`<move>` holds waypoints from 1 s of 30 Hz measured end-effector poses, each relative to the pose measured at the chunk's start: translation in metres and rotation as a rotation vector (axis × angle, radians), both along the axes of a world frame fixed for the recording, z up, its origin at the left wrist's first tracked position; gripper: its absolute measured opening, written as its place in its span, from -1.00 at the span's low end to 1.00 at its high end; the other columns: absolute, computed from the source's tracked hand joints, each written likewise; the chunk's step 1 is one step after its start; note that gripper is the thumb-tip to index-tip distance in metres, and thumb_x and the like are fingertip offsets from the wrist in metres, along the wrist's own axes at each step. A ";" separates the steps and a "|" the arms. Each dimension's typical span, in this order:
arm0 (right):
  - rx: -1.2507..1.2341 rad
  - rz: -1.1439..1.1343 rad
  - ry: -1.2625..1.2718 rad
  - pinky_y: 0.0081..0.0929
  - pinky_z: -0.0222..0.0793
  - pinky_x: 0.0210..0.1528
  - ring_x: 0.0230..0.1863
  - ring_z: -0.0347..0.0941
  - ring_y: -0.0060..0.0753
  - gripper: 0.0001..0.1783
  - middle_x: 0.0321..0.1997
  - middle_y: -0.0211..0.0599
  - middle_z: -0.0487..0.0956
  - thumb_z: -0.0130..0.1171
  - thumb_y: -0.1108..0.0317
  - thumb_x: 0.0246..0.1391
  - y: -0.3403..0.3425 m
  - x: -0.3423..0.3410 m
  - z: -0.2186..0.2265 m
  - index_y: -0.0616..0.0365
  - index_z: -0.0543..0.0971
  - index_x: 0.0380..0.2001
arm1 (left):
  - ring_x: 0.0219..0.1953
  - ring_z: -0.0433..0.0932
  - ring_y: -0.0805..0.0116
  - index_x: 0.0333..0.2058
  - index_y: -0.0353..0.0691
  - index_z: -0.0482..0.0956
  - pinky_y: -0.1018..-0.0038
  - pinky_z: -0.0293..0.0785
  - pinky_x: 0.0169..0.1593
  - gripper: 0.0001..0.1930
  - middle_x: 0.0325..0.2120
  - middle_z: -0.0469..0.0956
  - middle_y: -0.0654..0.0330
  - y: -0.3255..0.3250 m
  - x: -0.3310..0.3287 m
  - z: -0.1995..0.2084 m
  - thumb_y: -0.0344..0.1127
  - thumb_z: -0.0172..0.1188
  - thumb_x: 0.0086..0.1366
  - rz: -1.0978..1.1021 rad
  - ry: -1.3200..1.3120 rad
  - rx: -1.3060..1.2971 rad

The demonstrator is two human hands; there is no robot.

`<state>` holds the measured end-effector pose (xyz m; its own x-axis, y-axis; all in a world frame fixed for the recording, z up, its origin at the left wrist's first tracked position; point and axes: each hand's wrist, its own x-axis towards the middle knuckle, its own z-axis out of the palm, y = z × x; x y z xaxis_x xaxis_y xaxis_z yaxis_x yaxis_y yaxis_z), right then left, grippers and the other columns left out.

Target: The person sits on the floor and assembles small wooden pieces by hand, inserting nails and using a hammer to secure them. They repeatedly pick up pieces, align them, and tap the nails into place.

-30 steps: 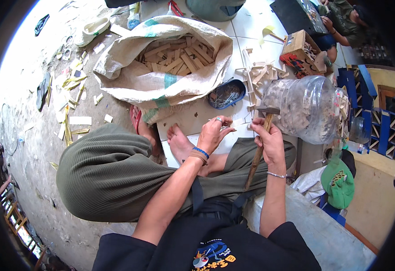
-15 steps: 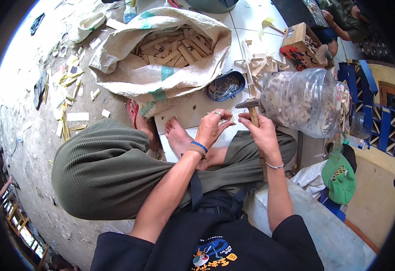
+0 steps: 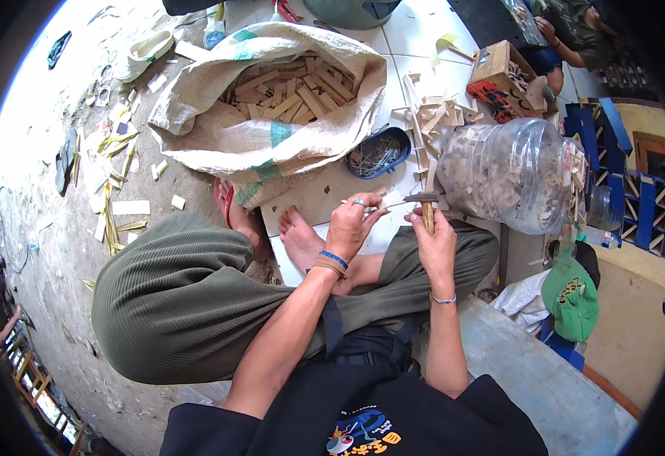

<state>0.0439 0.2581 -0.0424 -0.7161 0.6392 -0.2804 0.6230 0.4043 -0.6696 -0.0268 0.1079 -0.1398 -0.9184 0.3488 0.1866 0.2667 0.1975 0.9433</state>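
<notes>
My right hand (image 3: 435, 242) is closed round the wooden handle of a hammer (image 3: 423, 197), close below its dark metal head. My left hand (image 3: 350, 230), with a ring and wristbands, is pinched on a small pale wood piece (image 3: 390, 199). Its fingers hide part of the piece, and any nail there is too small to make out. The hammer head is just right of the wood piece. Beyond my hands stands a dark blue tray (image 3: 379, 174) holding many thin nails. To its right lie joined wooden strips (image 3: 439, 115) in a loose pile.
A big woven sack (image 3: 195, 144) full of short wood slats (image 3: 294, 87) stands at far left. On the right lies a clear plastic jug (image 3: 499, 171), with a wooden box (image 3: 492, 64) behind it. A green cap (image 3: 571, 300) is at the right. Another person's arm shows far right.
The hammer has turned so its head lies more level, and my right hand has shifted slightly down and right. More of the pale wood piece shows at my left fingertips.
</notes>
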 end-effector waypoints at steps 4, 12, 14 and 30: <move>-0.011 0.050 0.024 -0.44 0.54 -0.11 -0.22 0.72 -0.45 -0.75 -0.31 -0.19 0.78 0.31 0.28 0.33 -0.001 -0.005 0.002 0.30 0.70 -0.17 | -0.26 0.71 0.05 -0.23 -0.25 0.61 0.23 0.63 -0.18 -0.74 -0.27 0.72 0.10 0.000 -0.007 -0.002 -0.28 0.49 0.24 0.022 -0.030 -0.003; 0.190 0.229 0.110 -0.24 0.46 -0.28 -0.42 0.60 -0.14 -0.69 -0.40 -0.02 0.68 0.29 0.20 0.36 -0.016 -0.021 -0.025 0.29 0.68 -0.16 | -0.22 0.72 0.09 -0.22 -0.23 0.62 0.23 0.63 -0.11 -0.74 -0.25 0.72 0.10 0.002 -0.006 -0.004 -0.28 0.50 0.22 -0.004 -0.073 0.018; 0.221 0.256 0.158 -0.16 0.47 -0.22 -0.32 0.62 0.02 -0.70 -0.31 0.01 0.67 0.28 0.21 0.35 -0.017 -0.022 -0.030 0.29 0.68 -0.17 | -0.20 0.72 0.08 -0.21 -0.23 0.62 0.24 0.62 -0.09 -0.74 -0.24 0.72 0.10 0.001 -0.006 -0.005 -0.29 0.50 0.22 -0.006 -0.088 0.034; 0.299 0.286 0.126 -0.04 0.45 -0.16 -0.20 0.58 0.18 -0.70 -0.23 0.00 0.63 0.26 0.19 0.36 -0.025 -0.030 -0.033 0.27 0.66 -0.18 | -0.18 0.71 0.03 -0.19 -0.27 0.61 0.23 0.61 -0.07 -0.73 -0.25 0.71 0.05 0.002 -0.007 -0.009 -0.35 0.49 0.21 -0.002 -0.115 0.044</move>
